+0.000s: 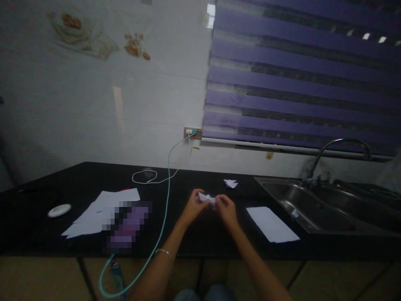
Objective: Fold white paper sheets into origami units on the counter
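Observation:
Between my two hands, above the black counter (200, 238), is a small white folded paper boat (206, 197). My left hand (196, 205) pinches its left end, thumb in front. The right end sits in the closed fingers of my right hand (226, 209). Another white folded paper piece (231, 183), with pointed tips, rests farther back near the wall. To the right of my right hand lies a stack of white paper (272, 224).
At right is a steel sink (308, 223) with a curved faucet (319, 156). Loose white sheets (100, 209), a blurred-out purple item (131, 225) and a round white object (59, 210) lie left. A teal cable (167, 200) runs from the wall outlet (192, 133) past my left arm.

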### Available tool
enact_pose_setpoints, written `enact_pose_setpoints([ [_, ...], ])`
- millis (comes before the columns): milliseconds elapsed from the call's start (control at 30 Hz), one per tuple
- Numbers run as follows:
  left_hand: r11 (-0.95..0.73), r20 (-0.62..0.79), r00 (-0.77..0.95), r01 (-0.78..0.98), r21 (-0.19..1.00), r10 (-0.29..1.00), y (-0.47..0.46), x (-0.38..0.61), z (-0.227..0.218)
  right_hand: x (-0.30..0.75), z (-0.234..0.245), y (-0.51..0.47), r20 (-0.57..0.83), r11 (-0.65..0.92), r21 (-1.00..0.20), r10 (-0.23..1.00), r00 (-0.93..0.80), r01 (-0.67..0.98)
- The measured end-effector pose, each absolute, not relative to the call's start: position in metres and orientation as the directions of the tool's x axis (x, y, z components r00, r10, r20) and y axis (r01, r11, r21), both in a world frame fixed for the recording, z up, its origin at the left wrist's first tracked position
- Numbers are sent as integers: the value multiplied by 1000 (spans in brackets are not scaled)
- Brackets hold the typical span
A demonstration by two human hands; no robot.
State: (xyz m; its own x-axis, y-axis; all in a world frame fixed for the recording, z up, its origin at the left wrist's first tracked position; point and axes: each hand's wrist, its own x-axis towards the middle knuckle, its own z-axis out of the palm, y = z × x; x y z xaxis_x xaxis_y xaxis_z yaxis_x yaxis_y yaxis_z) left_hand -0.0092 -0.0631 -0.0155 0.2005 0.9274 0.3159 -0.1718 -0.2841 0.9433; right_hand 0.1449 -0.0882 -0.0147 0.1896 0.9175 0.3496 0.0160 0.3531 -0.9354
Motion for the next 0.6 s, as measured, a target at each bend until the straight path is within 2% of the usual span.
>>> enact_pose_setpoints([
  [167, -228, 245, 401, -90, 969, 882, -64, -9, -18, 146, -11, -91, 384, 386, -922, 901, 203, 32],
  [500, -298, 289, 329, -24, 954, 899, -65, -7, -19, 143, -11, -94, 414, 406, -910, 902, 123, 86],
  [600, -303, 286, 310, 6, 953, 906, -65, -8, -19, 143, -13, -94, 411, 408, -912, 908, 84, 53],
])
